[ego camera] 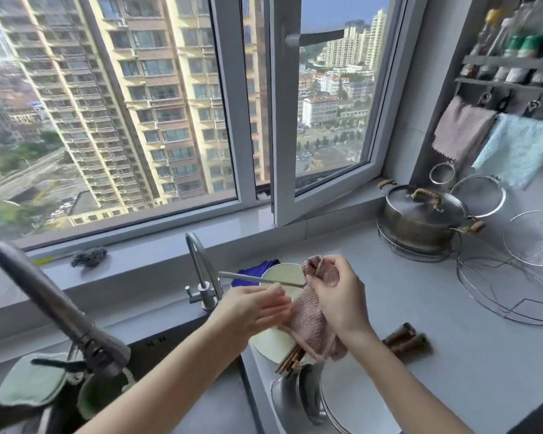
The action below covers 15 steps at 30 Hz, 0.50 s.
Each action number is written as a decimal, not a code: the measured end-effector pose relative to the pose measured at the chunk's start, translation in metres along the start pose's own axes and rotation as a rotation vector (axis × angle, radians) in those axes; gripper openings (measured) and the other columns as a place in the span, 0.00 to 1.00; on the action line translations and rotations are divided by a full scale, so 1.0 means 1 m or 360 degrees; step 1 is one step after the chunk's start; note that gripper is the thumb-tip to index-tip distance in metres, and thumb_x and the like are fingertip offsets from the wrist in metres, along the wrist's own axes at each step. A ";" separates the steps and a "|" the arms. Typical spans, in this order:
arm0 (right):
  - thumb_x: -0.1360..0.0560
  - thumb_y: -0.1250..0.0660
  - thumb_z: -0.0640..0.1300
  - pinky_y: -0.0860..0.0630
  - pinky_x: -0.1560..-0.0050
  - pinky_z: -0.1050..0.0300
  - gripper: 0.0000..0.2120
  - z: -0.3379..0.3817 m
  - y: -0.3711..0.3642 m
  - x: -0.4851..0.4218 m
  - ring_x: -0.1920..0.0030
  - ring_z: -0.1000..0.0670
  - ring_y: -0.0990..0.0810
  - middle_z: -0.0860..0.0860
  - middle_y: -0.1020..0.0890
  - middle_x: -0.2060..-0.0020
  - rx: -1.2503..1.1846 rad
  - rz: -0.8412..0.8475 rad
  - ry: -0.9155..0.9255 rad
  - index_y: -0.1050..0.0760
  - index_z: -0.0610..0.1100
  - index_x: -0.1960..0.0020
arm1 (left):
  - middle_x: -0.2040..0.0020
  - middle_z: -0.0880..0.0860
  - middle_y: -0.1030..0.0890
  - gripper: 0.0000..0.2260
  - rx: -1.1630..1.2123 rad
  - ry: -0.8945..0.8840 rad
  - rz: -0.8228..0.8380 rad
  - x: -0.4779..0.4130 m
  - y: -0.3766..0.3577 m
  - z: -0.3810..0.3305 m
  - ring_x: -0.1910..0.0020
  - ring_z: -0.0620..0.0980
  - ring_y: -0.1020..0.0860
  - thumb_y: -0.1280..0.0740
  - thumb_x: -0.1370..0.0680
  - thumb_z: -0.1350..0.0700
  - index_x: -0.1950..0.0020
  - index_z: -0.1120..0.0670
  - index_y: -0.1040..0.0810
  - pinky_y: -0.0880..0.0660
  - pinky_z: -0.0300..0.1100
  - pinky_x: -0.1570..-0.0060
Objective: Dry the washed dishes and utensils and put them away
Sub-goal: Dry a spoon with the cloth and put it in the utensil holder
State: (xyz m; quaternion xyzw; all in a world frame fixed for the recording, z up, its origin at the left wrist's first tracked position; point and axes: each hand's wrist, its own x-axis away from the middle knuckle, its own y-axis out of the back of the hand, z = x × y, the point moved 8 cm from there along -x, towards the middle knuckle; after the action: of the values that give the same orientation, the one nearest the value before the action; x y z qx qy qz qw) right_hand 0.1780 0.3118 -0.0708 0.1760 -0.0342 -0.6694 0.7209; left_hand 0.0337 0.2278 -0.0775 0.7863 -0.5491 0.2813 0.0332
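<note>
My right hand grips a pink dishcloth bunched around one end of a thin metal utensil. The utensil's handle points left, over a white bowl. My left hand hovers just below the handle with its fingers straight and holds nothing. Under the hands lie a white dish, wooden chopsticks, metal spoons and stacked white plates. Two wooden handles rest on the counter right of my wrist.
A small tap stands behind the sink, and a large pull-down faucet crosses the left. A lidded steel pot, wire racks and a strainer fill the right. Cloths hang above. The window sash swings inward.
</note>
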 end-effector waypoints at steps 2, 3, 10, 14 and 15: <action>0.28 0.28 0.39 0.31 0.63 0.75 0.08 0.006 0.012 0.004 0.61 0.67 0.23 0.61 0.20 0.63 0.0133 0.0058 0.0158 0.25 0.46 0.52 | 0.59 0.58 0.15 0.10 -0.0590 -0.0280 -0.0042 0.028 0.011 -0.011 0.65 0.49 0.17 0.33 0.23 0.56 0.54 0.63 0.18 0.19 0.39 0.63; 0.27 0.28 0.40 0.30 0.62 0.75 0.07 0.008 0.014 0.007 0.61 0.67 0.22 0.60 0.20 0.63 0.0159 0.0139 0.0204 0.24 0.46 0.52 | 0.60 0.53 0.14 0.10 -0.1045 -0.0621 -0.0177 0.040 0.016 -0.029 0.65 0.45 0.17 0.33 0.22 0.54 0.55 0.59 0.17 0.20 0.37 0.62; 0.26 0.29 0.44 0.28 0.62 0.69 0.06 0.041 0.008 0.031 0.61 0.59 0.21 0.56 0.19 0.63 0.0133 0.0529 0.0403 0.24 0.44 0.52 | 0.70 0.49 0.24 0.13 -0.1798 -0.0579 0.0129 0.057 0.016 -0.004 0.72 0.45 0.27 0.41 0.18 0.54 0.56 0.56 0.20 0.31 0.34 0.68; 0.23 0.33 0.44 0.33 0.67 0.67 0.07 0.042 0.019 0.029 0.63 0.55 0.23 0.51 0.20 0.62 0.0113 0.0047 0.0327 0.26 0.40 0.51 | 0.72 0.49 0.29 0.14 -0.1481 -0.0565 -0.0175 0.079 0.020 0.007 0.71 0.49 0.33 0.39 0.20 0.57 0.63 0.55 0.20 0.36 0.40 0.69; 0.22 0.35 0.45 0.35 0.65 0.64 0.09 0.034 0.028 0.026 0.61 0.51 0.24 0.49 0.21 0.59 0.0022 -0.0147 0.0170 0.27 0.39 0.50 | 0.72 0.50 0.29 0.14 -0.1398 -0.0530 -0.0242 0.081 0.024 0.008 0.72 0.49 0.33 0.39 0.20 0.57 0.63 0.55 0.20 0.37 0.39 0.70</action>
State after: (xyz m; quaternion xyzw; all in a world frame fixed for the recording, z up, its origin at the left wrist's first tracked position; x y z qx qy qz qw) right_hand 0.1973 0.2800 -0.0355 0.2179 0.0077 -0.6913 0.6889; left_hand 0.0351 0.1471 -0.0511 0.7703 -0.5547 -0.1105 0.2946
